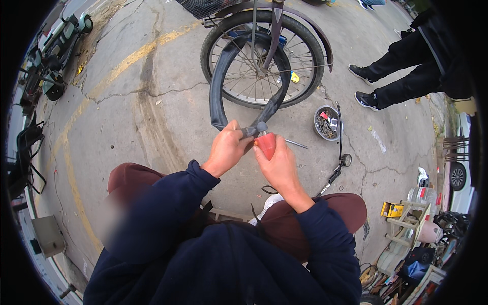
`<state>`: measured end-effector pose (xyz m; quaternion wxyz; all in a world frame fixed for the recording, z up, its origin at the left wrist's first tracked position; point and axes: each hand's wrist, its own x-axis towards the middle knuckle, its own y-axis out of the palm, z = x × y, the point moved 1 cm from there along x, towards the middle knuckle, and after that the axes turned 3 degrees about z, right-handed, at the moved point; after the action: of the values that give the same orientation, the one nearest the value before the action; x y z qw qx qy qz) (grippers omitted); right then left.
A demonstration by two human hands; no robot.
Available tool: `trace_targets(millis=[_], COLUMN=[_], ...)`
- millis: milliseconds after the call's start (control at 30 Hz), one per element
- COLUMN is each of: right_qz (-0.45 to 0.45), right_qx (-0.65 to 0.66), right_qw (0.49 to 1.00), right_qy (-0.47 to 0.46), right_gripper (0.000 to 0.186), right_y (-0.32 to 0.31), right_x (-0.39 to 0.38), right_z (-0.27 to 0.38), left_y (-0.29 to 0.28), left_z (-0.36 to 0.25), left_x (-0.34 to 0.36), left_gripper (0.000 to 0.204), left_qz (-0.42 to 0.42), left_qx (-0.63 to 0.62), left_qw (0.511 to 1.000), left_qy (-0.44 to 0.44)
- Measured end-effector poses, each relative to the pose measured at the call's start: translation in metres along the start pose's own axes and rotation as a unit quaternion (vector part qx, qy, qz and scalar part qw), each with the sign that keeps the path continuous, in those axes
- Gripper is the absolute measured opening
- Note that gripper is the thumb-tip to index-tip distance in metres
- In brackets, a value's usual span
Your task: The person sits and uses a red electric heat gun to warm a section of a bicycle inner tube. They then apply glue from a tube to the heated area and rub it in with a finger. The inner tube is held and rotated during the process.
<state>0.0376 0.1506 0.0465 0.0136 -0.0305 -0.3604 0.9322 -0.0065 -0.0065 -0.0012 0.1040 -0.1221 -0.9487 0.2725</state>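
Observation:
A black bicycle inner tube hangs in a large loop in front of the bicycle wheel. My left hand is closed around the tube's near part, pinching it between thumb and fingers. In my right hand is a red, tapered handheld tool with a round grey head. The grey head is close beside the pinched tube; whether they touch, I cannot tell. My fingers partly cover both the tube and the red tool. Beyond my right hand, a thin metal rod lies on the ground.
A metal bowl of small parts stands right of the wheel, beside a floor pump. A person in black trousers stands at the far right. Wooden stools and clutter fill the lower right. Scooters stand at left.

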Motion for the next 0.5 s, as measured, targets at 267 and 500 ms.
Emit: trace_targets(millis=[267,500], right_qz=[0.034,0.036], right_qx=[0.011,-0.002], right_qw=[0.999,0.999], right_qy=[-0.017,-0.022], right_gripper=[0.043,0.040], right_y=[0.0026,0.0029], right_x=[-0.0037,-0.0047], right_z=[0.0009,0.0030], left_y=[-0.0018,-0.0015], left_z=[-0.0020,-0.0014], left_x=[0.0016,0.0013], left_gripper=[0.008,0.010], left_qz=[0.026,0.028], left_qx=[-0.078,-0.068], left_qw=[0.995,0.996], left_qy=[-0.063,-0.054])
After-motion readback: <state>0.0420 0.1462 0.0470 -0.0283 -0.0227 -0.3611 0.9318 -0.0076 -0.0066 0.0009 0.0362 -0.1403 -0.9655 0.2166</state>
